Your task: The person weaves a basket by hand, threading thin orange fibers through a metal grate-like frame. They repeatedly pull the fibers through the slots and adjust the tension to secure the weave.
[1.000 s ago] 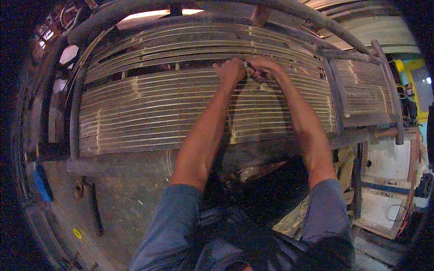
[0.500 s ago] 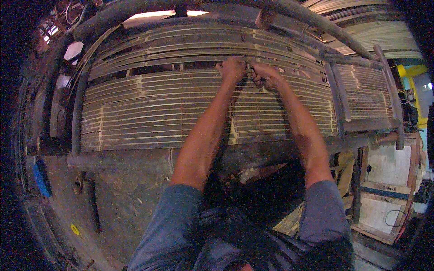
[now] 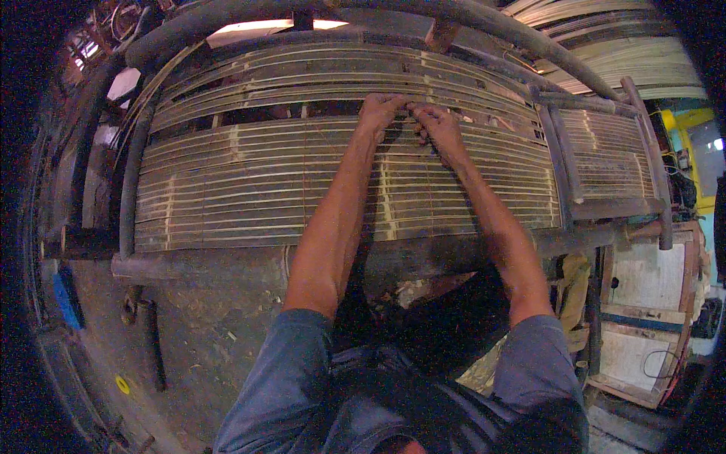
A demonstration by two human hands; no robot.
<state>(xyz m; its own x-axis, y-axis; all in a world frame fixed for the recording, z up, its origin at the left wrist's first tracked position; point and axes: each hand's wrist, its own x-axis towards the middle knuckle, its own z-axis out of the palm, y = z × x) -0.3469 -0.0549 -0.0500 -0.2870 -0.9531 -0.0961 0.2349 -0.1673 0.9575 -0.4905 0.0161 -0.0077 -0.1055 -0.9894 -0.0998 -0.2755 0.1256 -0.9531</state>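
Both my arms reach forward over a bench-like bamboo frame with a bed of thin bamboo slats. My left hand is closed in a pinch at the edge of the gap between the upper and lower slats. Close beside it, my right hand has its fingers bent and pinched toward the left fingertips. Whatever lies between the fingers is too small and dark to make out. Thin reddish strings cross the slats to the left of my hands.
A thick round bamboo rail runs along the bench's near edge. At the right stands a smaller slatted section, with a pale wooden cabinet below. Long strips are stacked at the far right. A yellow ring lies on the floor.
Both hands have shifted slightly left along the gap. The fingers of my right hand have moved and now look less tightly curled.
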